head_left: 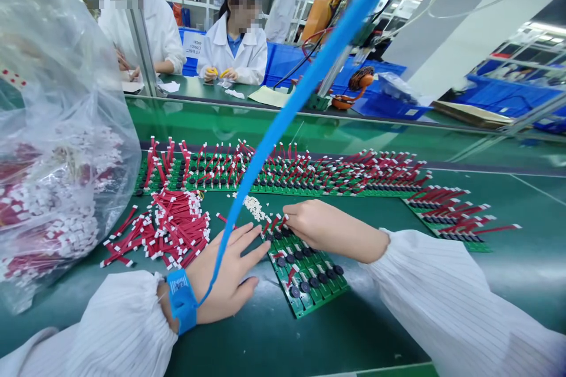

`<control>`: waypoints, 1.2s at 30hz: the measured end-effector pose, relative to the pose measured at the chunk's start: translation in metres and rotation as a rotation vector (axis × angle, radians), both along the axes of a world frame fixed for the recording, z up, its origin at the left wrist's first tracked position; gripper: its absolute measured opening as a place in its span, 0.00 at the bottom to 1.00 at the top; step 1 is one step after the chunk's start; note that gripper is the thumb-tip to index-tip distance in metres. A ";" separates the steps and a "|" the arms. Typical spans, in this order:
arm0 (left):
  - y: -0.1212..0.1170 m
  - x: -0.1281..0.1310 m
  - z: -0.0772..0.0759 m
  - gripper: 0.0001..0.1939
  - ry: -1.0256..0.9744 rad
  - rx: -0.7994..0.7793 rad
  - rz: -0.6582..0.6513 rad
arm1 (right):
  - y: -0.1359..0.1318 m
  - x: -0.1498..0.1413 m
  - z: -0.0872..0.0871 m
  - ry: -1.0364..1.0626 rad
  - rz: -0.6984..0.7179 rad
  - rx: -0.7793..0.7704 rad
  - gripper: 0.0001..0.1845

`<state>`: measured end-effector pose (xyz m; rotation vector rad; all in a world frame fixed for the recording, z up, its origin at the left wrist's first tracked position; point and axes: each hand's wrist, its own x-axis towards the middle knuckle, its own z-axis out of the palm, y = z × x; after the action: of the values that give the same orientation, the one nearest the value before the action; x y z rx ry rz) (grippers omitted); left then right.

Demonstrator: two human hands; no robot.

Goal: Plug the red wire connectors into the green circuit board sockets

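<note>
My left hand [227, 274] lies with fingers spread, its fingertips near the upper left edge of a green circuit board panel [316, 297]. Round black components sit in rows on this panel, and a few short red cables [292, 275] with white connectors stand up from it. At the panel's far end my right hand [318, 224] pinches a red cable by its white end; the fingertips partly hide it. Just beyond my left fingers is a scatter of small white pieces [254, 207]. A heap of loose red cables [177, 224] lies left of them.
A clear plastic bag [57, 188] full of red cables stands at the left. Boards bristling with cables [283, 179] line the back, with another panel [442, 224] at right. A blue cord [283, 112] crosses the view from my wrist strap [181, 300]. Co-workers sit opposite.
</note>
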<state>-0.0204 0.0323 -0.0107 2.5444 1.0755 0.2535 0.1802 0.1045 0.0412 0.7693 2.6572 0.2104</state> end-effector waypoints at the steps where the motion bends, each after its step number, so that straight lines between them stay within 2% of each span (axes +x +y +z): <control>1: 0.000 0.000 0.001 0.26 0.008 -0.010 0.003 | 0.000 0.000 0.000 -0.001 0.009 -0.002 0.09; 7: 0.001 0.001 0.002 0.26 0.008 -0.048 0.015 | 0.002 -0.005 0.000 -0.038 0.044 -0.027 0.09; 20: 0.001 0.000 -0.001 0.27 -0.037 -0.031 0.015 | 0.006 -0.017 0.004 -0.076 0.031 -0.079 0.11; 26: 0.001 -0.001 0.000 0.27 -0.015 -0.012 0.002 | 0.004 -0.021 0.005 -0.069 -0.022 -0.093 0.10; 29: 0.000 -0.001 0.000 0.26 -0.011 -0.004 0.004 | 0.009 -0.014 0.014 -0.057 -0.032 -0.082 0.09; 33: -0.001 -0.002 -0.001 0.26 -0.030 0.008 -0.004 | 0.016 0.005 0.038 0.061 -0.117 0.026 0.07; 36: -0.001 -0.002 -0.001 0.25 -0.037 0.014 -0.016 | 0.013 0.012 0.045 0.185 -0.127 -0.047 0.07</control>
<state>-0.0223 0.0311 -0.0113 2.5492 1.0429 0.3035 0.1922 0.1173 0.0865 0.9809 2.7609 0.0449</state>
